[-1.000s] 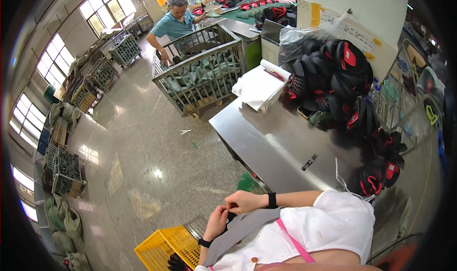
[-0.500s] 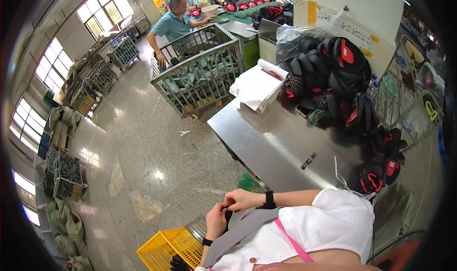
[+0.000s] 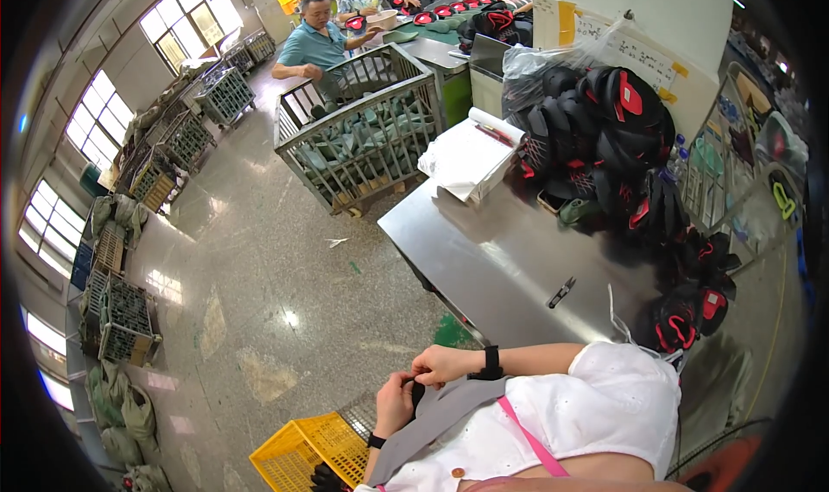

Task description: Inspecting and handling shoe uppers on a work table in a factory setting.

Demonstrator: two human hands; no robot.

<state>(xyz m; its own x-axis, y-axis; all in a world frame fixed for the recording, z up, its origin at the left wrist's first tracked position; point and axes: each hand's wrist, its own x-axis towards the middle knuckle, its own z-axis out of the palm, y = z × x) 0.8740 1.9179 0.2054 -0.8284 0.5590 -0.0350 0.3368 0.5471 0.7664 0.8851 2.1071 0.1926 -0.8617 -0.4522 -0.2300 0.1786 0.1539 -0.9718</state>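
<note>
My left hand [image 3: 395, 403] and my right hand [image 3: 441, 366] are close together in front of my body, fingers bent and closed. Between them is a small black piece [image 3: 418, 393], soft-looking and mostly hidden by the fingers and the grey strap; its exact kind does not show. The left fingers wrap round it from the near side, while the right fingertips pinch at its upper end. A yellow plastic basket [image 3: 315, 431] stands just below my left hand, with dark items [image 3: 326, 478] in it.
Right of my hands, a metal table [image 3: 484, 259] bears thread snips [image 3: 561, 292], papers [image 3: 471, 159] and piled black-and-red shoes [image 3: 604, 138]. Beyond it, a co-worker in a teal shirt [image 3: 313, 50] is beside a barred cart [image 3: 363, 129] of green shoe-shaped pieces. More carts [image 3: 125, 319] line the left wall.
My hands stay together, with only slight finger movement. The co-worker's head has turned and their arm has drawn back from the cart's left corner.
</note>
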